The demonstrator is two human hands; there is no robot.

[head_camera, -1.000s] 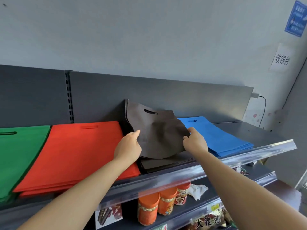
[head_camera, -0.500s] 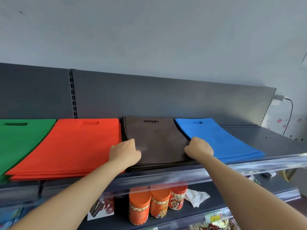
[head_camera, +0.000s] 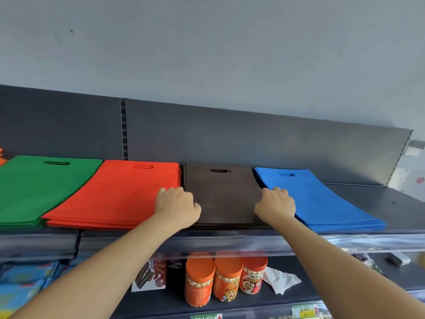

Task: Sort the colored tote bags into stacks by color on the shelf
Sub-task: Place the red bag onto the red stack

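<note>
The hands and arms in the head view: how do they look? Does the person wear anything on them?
The left hand and right hand are bare: no gloves, and no rings show on the backs. The left forearm and right forearm are bare too, with no sleeve, watch or bracelet as far as the picture reaches.

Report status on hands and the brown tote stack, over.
Left hand and right hand curled at side edges of brown stack, grip unclear. Stack flat between red stack and blue stack. Nothing in the way.
</note>
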